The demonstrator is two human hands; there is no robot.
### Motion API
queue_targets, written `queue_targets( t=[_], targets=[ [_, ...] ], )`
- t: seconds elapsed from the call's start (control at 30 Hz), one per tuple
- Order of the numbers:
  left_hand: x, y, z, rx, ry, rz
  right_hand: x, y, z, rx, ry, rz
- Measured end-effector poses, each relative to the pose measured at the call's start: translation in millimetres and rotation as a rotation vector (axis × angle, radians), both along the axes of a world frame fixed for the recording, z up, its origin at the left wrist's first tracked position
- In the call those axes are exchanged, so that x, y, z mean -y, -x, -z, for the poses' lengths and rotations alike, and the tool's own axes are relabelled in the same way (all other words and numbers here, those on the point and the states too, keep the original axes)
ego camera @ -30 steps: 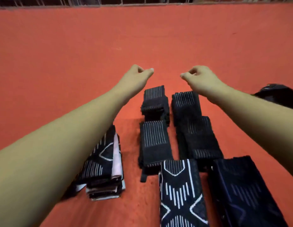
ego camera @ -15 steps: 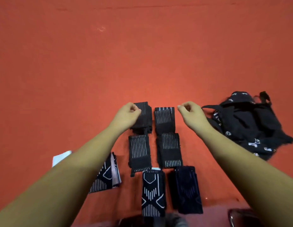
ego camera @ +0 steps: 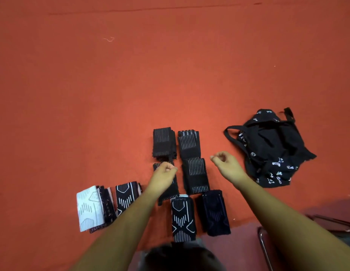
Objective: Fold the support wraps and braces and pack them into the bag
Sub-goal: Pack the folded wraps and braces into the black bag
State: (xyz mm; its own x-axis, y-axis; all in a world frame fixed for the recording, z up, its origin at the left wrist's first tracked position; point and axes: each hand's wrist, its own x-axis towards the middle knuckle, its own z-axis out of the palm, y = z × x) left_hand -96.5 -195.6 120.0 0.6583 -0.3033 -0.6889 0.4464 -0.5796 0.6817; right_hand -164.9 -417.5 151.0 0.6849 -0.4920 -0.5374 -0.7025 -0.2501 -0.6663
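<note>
Folded black wraps with white stripes lie in two columns on the red surface: a far-left stack (ego camera: 164,143), a far-right one (ego camera: 188,144) and a near-right one (ego camera: 195,176). My left hand (ego camera: 164,176) hovers with curled fingers over the near-left wrap (ego camera: 173,189) and holds nothing. My right hand (ego camera: 227,165), fingers curled and empty, floats right of the columns. Nearer lie a patterned brace (ego camera: 183,219) and a plain dark one (ego camera: 214,212). The black printed bag (ego camera: 268,147) lies open at the right.
A fanned stack of braces, white one (ego camera: 89,208) outermost and a patterned black one (ego camera: 127,196) beside it, lies at the left. A metal chair frame (ego camera: 265,249) shows at the bottom right. A dark blurred shape (ego camera: 182,257) fills the bottom centre.
Both hands have pulled back toward me from the far stacks, with empty curled fingers. The camera has tilted so more of the bag and the left stack show.
</note>
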Motion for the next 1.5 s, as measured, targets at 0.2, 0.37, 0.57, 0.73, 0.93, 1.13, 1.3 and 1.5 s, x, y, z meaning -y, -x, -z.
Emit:
queue_targets(
  t=[0.2, 0.37, 0.57, 0.73, 0.93, 1.13, 1.3, 1.5],
  targets=[
    [25.9, -8.7, 30.4, -0.135, -0.008, 0.02, 0.0, 1.6, 20.2, -0.11, -0.026, -0.076],
    [47.6, -10.0, 58.2, -0.289, 0.028, -0.063, 5.9, -16.4, 55.3, -0.192, -0.192, -0.053],
    [75.0, -11.3, 119.0, -0.374, 0.008, -0.119, 17.9, -34.8, 103.9, -0.31, -0.356, -0.079],
    [97.8, -8.5, 117.6, -0.296, -0.117, -0.197, 21.2, -24.7, 142.7, -0.365, -0.427, -0.083],
    [105.6, 1.2, 134.2, -0.271, -0.059, -0.35, 23.1, -30.1, 147.8, -0.348, -0.548, -0.061],
    [122.3, 24.6, 101.6, -0.142, 0.017, -0.309, 32.8, -13.5, 121.2, -0.3, -0.659, 0.088],
    [124.5, 31.5, 57.2, -0.048, 0.145, -0.335, 36.1, -11.0, 81.7, -0.229, -0.707, 0.125],
    [108.3, 28.4, 16.4, -0.074, 0.318, -0.34, 28.6, 5.5, 37.5, 0.003, -0.672, 0.119]
  ],
)
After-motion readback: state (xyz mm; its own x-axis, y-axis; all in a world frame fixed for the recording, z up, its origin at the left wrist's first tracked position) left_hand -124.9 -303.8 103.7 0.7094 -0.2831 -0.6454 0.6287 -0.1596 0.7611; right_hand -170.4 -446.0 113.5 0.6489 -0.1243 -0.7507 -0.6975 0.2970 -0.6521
